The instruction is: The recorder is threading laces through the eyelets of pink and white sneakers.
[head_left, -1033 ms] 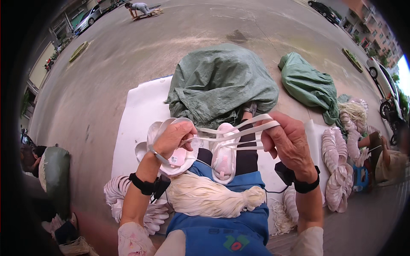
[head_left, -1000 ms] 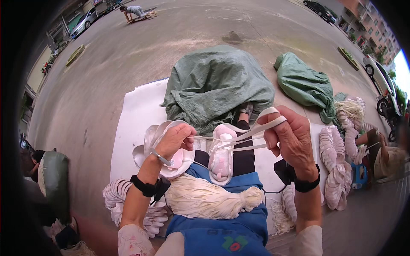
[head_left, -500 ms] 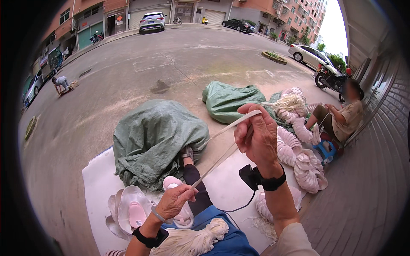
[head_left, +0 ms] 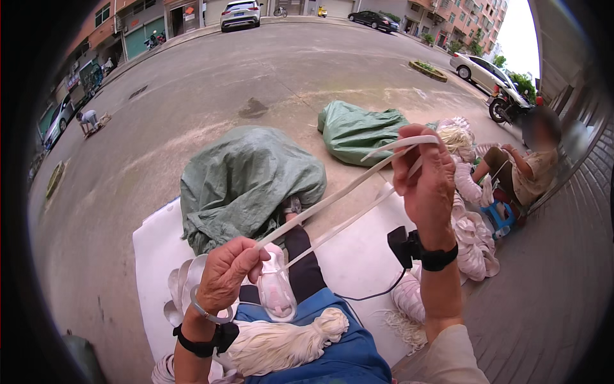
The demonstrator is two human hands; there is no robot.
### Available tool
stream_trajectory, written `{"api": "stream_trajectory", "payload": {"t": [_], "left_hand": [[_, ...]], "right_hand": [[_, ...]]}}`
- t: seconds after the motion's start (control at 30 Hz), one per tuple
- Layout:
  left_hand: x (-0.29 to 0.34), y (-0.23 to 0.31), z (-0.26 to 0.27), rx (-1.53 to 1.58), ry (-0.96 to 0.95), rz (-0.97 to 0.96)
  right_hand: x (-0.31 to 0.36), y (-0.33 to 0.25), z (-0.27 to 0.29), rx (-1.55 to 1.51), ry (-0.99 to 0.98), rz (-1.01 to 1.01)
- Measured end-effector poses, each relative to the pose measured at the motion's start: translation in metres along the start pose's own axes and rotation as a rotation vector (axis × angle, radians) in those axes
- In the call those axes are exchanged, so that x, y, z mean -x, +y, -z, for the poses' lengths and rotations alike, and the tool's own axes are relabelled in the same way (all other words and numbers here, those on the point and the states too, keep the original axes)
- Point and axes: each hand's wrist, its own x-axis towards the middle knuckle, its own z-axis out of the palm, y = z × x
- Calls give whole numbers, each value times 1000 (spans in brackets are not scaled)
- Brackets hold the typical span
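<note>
A flat white shoelace (head_left: 332,199) stretches slantwise between my two hands. My left hand (head_left: 231,272), with a bangle at its wrist, pinches the lace over my lap. Higher and farther right, my right hand (head_left: 430,185) has its fingers curled around the lace, which loops over them with a loose end. A second strand runs down to a pale pink and white shoe (head_left: 277,294) that lies on my lap just right of my left hand. Below it, a tied bundle of cream laces (head_left: 288,345) rests on a blue cloth (head_left: 358,358).
A green sack (head_left: 249,185) stands ahead on a white sheet (head_left: 345,269), another green sack (head_left: 361,131) beyond. Strung pale shoes (head_left: 473,243) are heaped at right, near a seated person (head_left: 534,163). More shoes lie left of my lap. A black cable (head_left: 374,296) crosses the sheet.
My hands have drawn farther apart, the right one up and right, the left one leftward, with the lace stretched longer between them. The view has shifted, and the shoe on my lap shows more.
</note>
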Motion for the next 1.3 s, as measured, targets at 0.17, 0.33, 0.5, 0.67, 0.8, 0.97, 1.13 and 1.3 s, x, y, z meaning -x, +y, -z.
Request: {"api": "stream_trajectory", "payload": {"t": [0.17,0.33,0.5,0.67,0.8,0.97,1.13,1.3], "left_hand": [[42,28,58,270,433,-338],[184,40,189,317,700,-535],[261,3,203,82,1183,-319],[170,-42,145,-179,1027,160],[81,-99,107,-249,568,421],[10,-186,79,-662,301,224],[-9,-231,64,-928,165,191],[-6,-233,61,-988,98,198]], "right_hand": [[13,21,51,56,102,-149],[70,158,46,865,-693,-206],[150,234,-11,977,-772,-272],[155,256,-26,549,-1239,-721],[165,266,-40,858,-696,-349],[177,273,-63,1143,-869,-91],[181,271,-57,1236,-922,-107],[180,271,-59,1259,-897,-113]]}}
